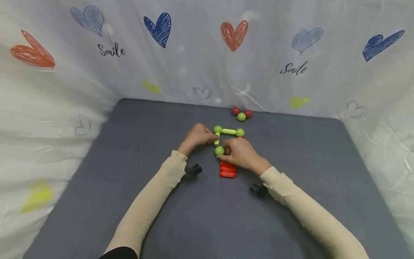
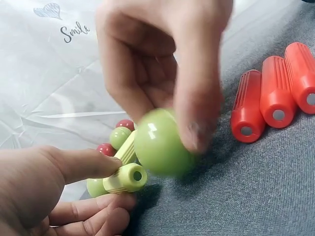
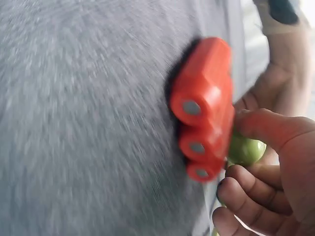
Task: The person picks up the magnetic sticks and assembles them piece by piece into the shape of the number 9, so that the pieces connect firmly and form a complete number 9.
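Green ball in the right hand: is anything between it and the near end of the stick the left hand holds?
Nothing visible blocks the green ball, held by the right hand. The near end of the light green stick, pinched by the left hand, is uncovered. The red sticks lie beyond the ball's opposite side.

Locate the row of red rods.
The red rods lie right of centre in the head view, nearer the wearer than the right hand and its green ball.

A grey cloth-covered tabletop (image 1: 291,216) bears three ridged red rods (image 1: 228,170); beyond them, a lime rod (image 1: 229,131) linking two glossy lime balls (image 1: 240,132); farther, two glossy red balls (image 1: 235,111) beside another lime ball (image 1: 241,117).
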{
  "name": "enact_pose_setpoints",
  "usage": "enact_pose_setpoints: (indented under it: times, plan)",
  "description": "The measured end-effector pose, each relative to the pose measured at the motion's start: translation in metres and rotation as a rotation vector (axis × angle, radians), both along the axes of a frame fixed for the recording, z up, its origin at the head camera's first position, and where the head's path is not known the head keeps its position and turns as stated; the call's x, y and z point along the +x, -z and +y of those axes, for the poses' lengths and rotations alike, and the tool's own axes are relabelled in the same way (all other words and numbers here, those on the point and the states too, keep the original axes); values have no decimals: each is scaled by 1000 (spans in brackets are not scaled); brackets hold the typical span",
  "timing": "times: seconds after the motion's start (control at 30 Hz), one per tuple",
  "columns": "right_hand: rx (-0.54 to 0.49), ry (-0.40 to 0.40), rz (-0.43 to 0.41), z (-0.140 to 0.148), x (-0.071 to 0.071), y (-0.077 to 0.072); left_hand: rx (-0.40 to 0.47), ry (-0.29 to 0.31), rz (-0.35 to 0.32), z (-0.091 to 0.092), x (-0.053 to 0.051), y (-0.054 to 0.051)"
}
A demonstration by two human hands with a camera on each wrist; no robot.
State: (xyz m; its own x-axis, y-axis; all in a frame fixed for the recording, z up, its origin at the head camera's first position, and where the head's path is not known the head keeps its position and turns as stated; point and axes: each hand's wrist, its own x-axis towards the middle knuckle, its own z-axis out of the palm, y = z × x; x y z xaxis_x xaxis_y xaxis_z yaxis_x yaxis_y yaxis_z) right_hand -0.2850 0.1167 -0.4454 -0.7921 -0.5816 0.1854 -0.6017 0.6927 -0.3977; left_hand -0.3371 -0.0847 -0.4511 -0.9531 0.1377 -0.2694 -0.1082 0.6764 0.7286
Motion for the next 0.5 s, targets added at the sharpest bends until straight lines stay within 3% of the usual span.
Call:
enact_pose_setpoints:
  times: [0.5]
  plan:
    - [12,32,21,-15,-11,8,-10,23,-20,1,-3,0]
